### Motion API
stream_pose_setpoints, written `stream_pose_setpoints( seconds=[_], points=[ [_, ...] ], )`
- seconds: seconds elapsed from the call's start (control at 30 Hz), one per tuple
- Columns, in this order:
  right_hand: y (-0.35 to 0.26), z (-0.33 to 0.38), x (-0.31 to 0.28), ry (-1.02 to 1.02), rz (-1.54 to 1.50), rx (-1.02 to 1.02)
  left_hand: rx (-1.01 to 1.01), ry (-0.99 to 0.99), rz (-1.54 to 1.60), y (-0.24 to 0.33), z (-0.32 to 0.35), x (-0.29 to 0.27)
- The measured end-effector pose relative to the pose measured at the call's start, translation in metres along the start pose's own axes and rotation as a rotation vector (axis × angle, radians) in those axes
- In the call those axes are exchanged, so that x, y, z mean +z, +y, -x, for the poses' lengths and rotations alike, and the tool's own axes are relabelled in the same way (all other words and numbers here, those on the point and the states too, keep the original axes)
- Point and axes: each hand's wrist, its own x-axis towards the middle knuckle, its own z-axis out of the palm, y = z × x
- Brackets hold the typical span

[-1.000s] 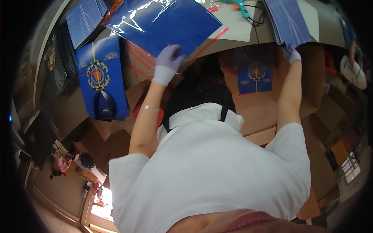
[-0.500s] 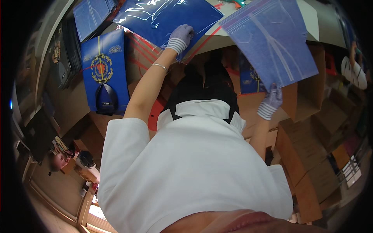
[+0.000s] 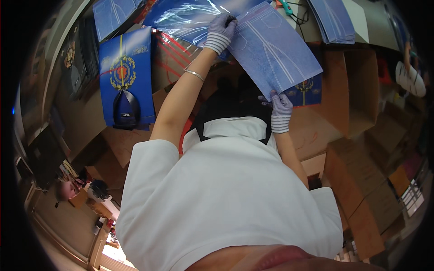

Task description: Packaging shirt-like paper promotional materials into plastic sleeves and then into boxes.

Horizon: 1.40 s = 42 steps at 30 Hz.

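My right hand [image 3: 280,112], in a striped purple-and-white glove, grips the lower corner of a flat blue bag [image 3: 275,52] printed like denim with pockets and seams. The bag lies tilted, its upper left edge close to my left hand [image 3: 221,32]. That hand wears a matching glove, and its fingers are pinched together at clear plastic film. The film is part of a shiny clear plastic bag [image 3: 183,18] over a blue surface at the top, with creases running toward my fingers. My left fingertips are partly hidden.
A blue bag with a gold emblem and black strap [image 3: 124,77] hangs at the left table edge. Denim-print stacks [image 3: 332,20] lie at the upper right and upper left. A teal tool [image 3: 286,7] with a cord is at the top. Open cardboard boxes [image 3: 359,90] stand right.
My right hand has brought the denim-print bag leftward, uncovering a stack at the upper right. My left hand has moved up and right, from lying on the plastic to a pinch, and the film has creased.
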Motion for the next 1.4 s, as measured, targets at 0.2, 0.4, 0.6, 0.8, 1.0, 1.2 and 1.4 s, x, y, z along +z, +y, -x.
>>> stream_pose_setpoints(
  seconds=[0.2, 0.4, 0.6, 0.8, 1.0, 1.2, 1.4],
  points=[
    [-0.006, 0.018, -0.003, -0.216, 0.09, 0.135, -0.017, 0.062, 0.054, 0.017, 0.01, -0.016],
    [-0.009, -0.084, 0.051, -0.585, 0.029, 0.083, -0.004, -0.158, 0.18, 0.039, 0.044, -0.025],
    [0.015, -0.221, 0.128, -0.952, 1.214, -0.948, -0.007, -0.213, 0.01, 0.04, 0.051, -0.023],
    [-0.005, -0.18, 0.085, -0.875, 1.067, 0.197, -0.421, 0.121, 0.108, -0.028, 0.122, -0.036],
    [0.023, -0.133, 0.11, -1.07, 1.151, -0.658, -1.139, 0.203, 0.583, -0.064, 0.248, -0.03],
    [0.05, -0.097, 0.158, -1.22, 1.392, -0.927, -1.11, 0.436, 0.92, -0.059, 0.229, -0.028],
    [0.061, -0.082, 0.175, -1.13, 1.531, -0.967, -1.129, 0.462, 1.018, -0.082, 0.217, -0.032]
  ],
)
